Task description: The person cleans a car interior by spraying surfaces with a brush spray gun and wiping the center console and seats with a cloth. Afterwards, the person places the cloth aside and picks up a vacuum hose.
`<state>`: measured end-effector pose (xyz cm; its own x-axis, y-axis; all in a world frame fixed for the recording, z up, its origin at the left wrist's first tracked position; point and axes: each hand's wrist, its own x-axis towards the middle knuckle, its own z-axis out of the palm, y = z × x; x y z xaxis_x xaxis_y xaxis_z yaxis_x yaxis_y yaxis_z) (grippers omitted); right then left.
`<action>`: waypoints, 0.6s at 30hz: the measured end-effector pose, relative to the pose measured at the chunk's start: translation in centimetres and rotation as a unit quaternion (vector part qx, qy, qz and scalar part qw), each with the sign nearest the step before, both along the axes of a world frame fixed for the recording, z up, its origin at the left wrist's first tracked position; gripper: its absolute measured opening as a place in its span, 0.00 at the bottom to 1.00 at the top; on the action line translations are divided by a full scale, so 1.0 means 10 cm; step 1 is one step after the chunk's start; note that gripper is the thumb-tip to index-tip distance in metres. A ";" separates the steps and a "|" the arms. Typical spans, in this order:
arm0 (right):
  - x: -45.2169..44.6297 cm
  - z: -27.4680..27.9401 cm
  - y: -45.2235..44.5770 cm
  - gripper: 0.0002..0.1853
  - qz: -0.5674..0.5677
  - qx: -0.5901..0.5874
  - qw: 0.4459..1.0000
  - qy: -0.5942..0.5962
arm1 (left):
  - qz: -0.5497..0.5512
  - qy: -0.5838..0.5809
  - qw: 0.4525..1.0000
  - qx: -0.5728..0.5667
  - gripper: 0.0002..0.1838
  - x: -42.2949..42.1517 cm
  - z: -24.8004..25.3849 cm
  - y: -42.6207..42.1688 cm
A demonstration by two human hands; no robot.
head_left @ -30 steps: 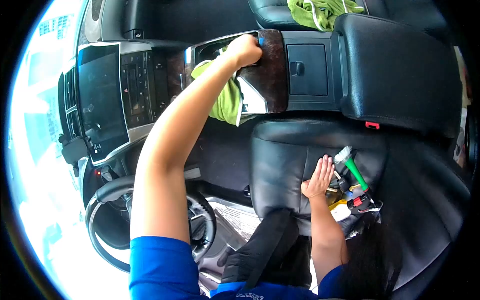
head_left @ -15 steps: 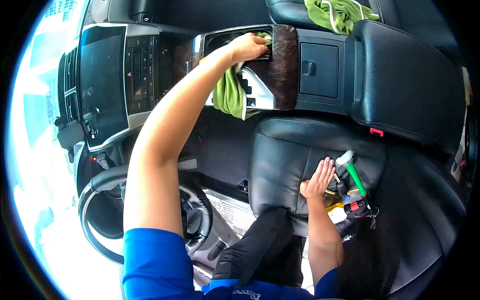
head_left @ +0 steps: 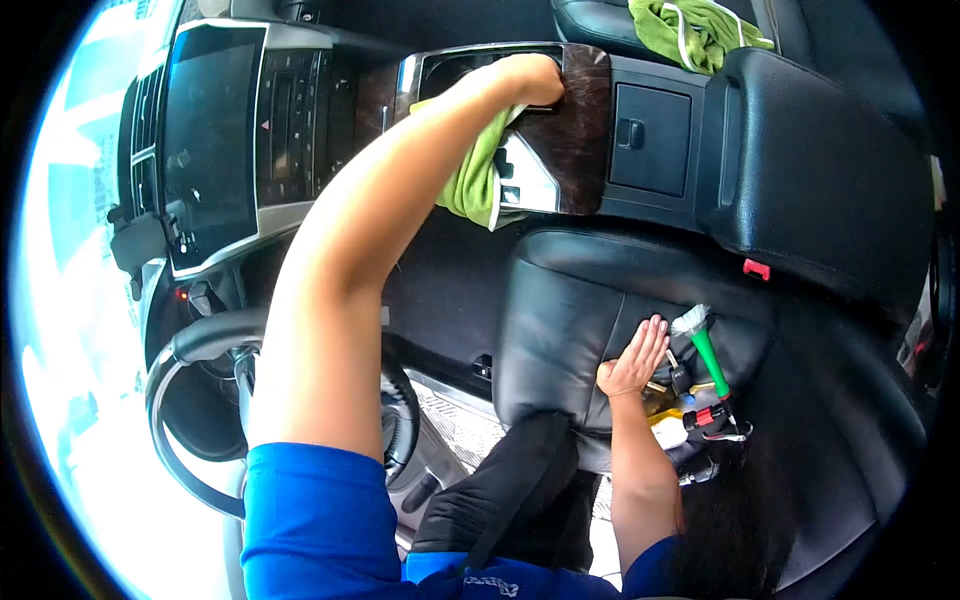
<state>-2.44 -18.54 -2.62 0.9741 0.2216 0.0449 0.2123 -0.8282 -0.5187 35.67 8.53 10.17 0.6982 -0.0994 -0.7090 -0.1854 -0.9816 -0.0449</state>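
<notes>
My left hand (head_left: 537,80) reaches into the open compartment of the centre console, its knuckles up and its fingertips hidden inside. It is closed on a green cloth (head_left: 470,188) with white edging, which runs from under the hand and drapes over the silver shifter panel (head_left: 535,182). On the black leather seat (head_left: 560,300), my right hand (head_left: 640,358) lies flat with its fingers stretched out. Just beside its fingertips are a black key (head_left: 680,378) and a brush with a green handle (head_left: 709,360) and pale bristles.
Red-and-black and yellow items (head_left: 705,416) lie on the seat by my right forearm. Another green cloth (head_left: 697,35) rests on the far seat. A steering wheel (head_left: 200,345) and a dark screen (head_left: 212,140) are at the left. The closed armrest lid (head_left: 650,140) is right of the compartment.
My left hand has moved right and deeper into the console compartment, its fingers now out of sight. The view has shifted slightly. My right hand stays on the seat.
</notes>
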 end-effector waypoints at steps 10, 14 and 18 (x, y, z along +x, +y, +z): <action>0.01 0.04 0.04 0.43 -0.009 -0.009 1.000 -0.008 | 0.097 -0.040 0.990 -0.089 0.25 -0.03 -0.25 0.27; 0.02 0.05 0.05 0.43 -0.004 0.003 1.000 -0.021 | 0.091 0.091 0.981 -0.142 0.29 -0.05 -0.04 0.46; 0.02 0.06 0.04 0.41 -0.004 -0.027 1.000 0.003 | 0.102 0.088 0.991 0.003 0.19 0.00 0.25 0.49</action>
<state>-2.25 -18.11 -2.02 0.9761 0.2156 0.0278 0.2027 -0.8566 -0.4746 35.68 13.40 12.68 0.5694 0.0351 -0.8213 0.0116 -0.9993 -0.0347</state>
